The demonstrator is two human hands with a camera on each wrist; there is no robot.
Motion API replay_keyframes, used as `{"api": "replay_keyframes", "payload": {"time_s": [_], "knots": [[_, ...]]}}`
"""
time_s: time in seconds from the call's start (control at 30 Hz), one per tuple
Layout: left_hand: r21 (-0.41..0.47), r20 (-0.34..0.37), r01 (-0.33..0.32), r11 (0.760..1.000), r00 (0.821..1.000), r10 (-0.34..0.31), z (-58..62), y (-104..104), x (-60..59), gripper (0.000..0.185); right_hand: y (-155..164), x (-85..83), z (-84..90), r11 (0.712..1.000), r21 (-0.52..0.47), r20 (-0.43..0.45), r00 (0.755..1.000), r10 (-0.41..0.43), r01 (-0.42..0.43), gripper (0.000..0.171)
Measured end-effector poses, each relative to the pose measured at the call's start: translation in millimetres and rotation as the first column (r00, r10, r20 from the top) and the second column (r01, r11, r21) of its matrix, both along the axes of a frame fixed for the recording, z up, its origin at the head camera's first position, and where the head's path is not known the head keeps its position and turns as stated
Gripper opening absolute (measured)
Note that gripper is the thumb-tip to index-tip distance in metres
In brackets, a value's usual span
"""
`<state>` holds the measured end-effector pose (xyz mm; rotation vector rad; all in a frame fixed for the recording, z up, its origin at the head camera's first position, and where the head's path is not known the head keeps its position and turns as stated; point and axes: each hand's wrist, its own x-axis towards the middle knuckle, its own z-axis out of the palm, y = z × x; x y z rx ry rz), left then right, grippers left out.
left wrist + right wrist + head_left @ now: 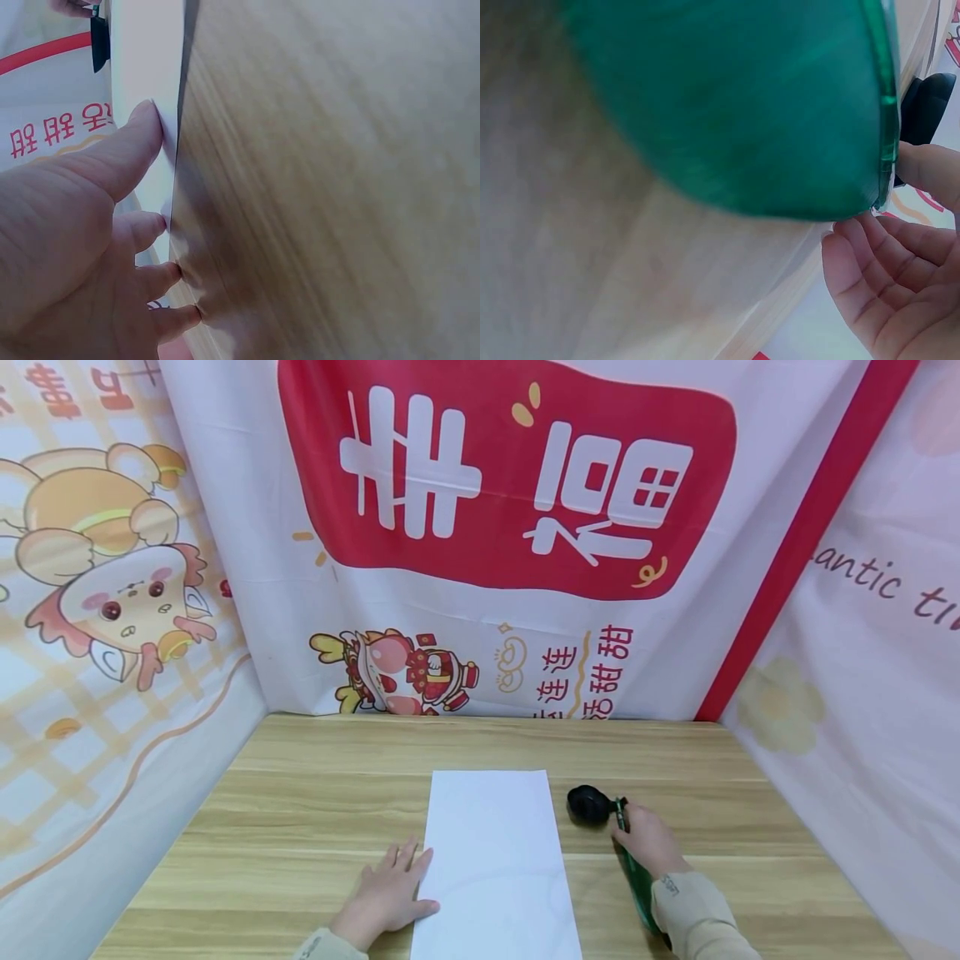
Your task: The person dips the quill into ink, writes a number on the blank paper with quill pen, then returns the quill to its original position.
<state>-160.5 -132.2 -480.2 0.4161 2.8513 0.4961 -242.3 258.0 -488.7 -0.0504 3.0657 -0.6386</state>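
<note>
paper [495, 860] under flat left hand [386, 893]

The table [315, 810] is pale wood-grain, smooth with a faint sheen, likely laminate. On it lies a sheet of white paper [491, 852], matt and uncreased. The ruler [637, 881] looks like translucent green plastic, glossy along its edge. The small black object [587, 802] beside it has a shiny, hard finish. The printed backdrop [480, 552] is thin cloth, softly wrinkled and matt
</note>
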Motion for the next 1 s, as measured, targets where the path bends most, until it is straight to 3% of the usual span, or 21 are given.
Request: {"api": "replay_keyframes", "payload": {"time_s": [0.77,1.0], "knots": [[0.016,-0.008,0.003,1.000,1.000,-0.003,-1.0,0.5,0.7,0.074,-1.6,5.0,3.7,1.000,0.031,0.000,1.000,0.008,-0.008,0.015],[0.015,-0.001,0.002,1.000,1.000,-0.002,-1.7,-0.6,0.3,0.074,-0.8,4.8,5.2,1.000,0.024,-0.005,1.000,-0.002,0.002,0.027]]}}
